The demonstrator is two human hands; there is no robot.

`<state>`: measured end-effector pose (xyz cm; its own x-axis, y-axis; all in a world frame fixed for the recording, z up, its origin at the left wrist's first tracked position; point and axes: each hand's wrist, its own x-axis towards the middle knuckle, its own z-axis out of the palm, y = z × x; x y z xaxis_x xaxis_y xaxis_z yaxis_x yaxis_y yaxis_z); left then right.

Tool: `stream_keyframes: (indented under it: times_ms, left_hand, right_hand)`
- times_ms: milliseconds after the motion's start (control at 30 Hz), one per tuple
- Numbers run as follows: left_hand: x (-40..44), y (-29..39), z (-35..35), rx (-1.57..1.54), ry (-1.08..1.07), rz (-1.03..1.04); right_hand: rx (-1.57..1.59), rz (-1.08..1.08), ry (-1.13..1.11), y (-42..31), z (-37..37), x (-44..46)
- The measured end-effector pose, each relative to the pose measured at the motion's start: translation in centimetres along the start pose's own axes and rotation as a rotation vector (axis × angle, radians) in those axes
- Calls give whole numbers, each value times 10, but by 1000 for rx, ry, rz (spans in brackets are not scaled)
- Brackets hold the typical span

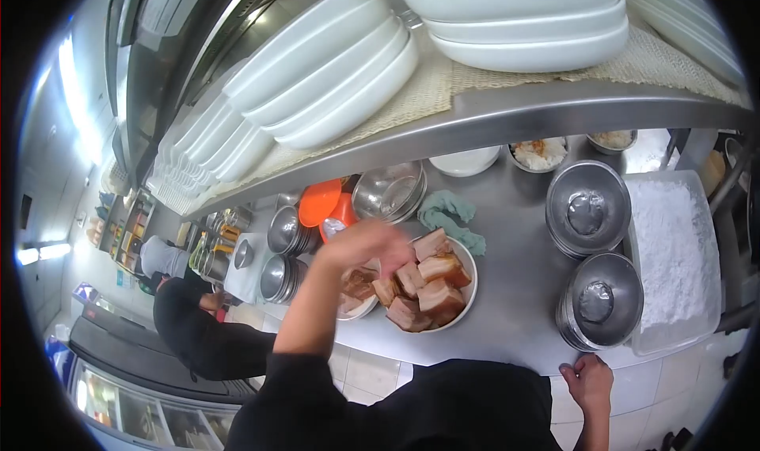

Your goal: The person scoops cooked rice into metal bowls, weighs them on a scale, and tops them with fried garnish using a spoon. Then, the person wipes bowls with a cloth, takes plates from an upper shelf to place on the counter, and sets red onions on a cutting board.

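Note:
My left hand (368, 245) reaches over a white bowl (473, 296) heaped with thick chunks of pork belly (441, 299). Its fingers point down at the left side of the heap and are blurred, so I cannot tell whether they grip a chunk. Partly under my left forearm is a second white bowl with more pork pieces (358, 286). My right hand (590, 380) is at the counter's front edge with its fingers curled in, just below a stack of metal bowls (602, 299); nothing shows in it.
Beyond the pork lie a green cloth (450, 216), metal bowls (388, 190) and an orange container (320, 203). At right, a plastic tub (673, 249) of white powder stands beside another metal bowl stack (587, 207). White dishes (522, 23) crowd the overhead shelf. A co-worker (202, 328) stands at left.

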<state>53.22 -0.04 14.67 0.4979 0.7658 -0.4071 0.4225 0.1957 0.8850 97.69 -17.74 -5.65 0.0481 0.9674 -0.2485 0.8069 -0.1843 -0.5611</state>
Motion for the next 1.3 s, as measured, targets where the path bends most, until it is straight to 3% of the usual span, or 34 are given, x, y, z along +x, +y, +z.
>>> stream_keyframes:
  times_ms: [33,67,133,200,267,300,333,400,433,467,533,567,667,733,767,800,867,967,1067,1167,1300]
  left_hand:
    - [-44,-52,-11,-520,104,328]
    - [-69,-73,-30,-631,-180,684]
    - [-142,-103,-26,-884,24,1068]
    - [-172,-123,-18,-820,345,1038]
    - [-177,-144,-18,-691,272,766]
    - [-184,-155,-20,-542,397,524]
    - [-188,-144,-16,-119,700,95]
    - [-186,-130,-11,295,767,-57]
    - [-196,-126,-21,181,711,48]
    - [-196,-127,-21,-220,621,329]
    - [-190,-113,-26,-507,697,418]
    - [-193,-114,-41,-258,773,292]
    - [-197,-127,-64,103,762,133]
    - [-205,-97,-50,281,472,-149]
    - [-217,-88,-58,631,227,-222]
    - [-227,-81,-58,682,207,49]
    - [-261,-28,-66,710,341,223]
    - [-310,15,-100,881,898,519]
    - [-342,70,-149,1013,1364,375]
    - [-353,87,-250,1247,1585,314]
    - [-333,101,-311,1185,1542,169]
  right_hand:
    - [1,6,6,1,1,-1]
    - [-31,-8,7,4,2,0]
    - [-68,7,-14,12,12,2]
    - [-105,43,-94,18,19,6]
    - [-86,60,-102,4,4,6]
    - [-69,68,-79,-7,-2,5]
    - [-38,96,-81,-11,-3,5]
    - [-88,111,-46,-23,1,-1]
    - [-159,77,-5,-30,13,-6]
    - [-85,28,-34,-40,23,-11]
    - [58,-73,-102,-88,36,-18]
    - [83,-69,-89,-112,42,-19]
    - [110,-66,-25,-156,61,-22]
    - [73,-83,81,-169,73,-23]
    - [-61,-98,82,-163,83,-25]
    - [-128,-112,63,-152,95,-28]
    - [-113,-35,-166,-144,96,-30]
    - [-98,-30,-176,-124,109,-32]
    - [21,57,-203,-136,101,-27]
    - [-52,-81,-198,-138,103,-23]
    - [-97,-78,-104,-122,117,-14]
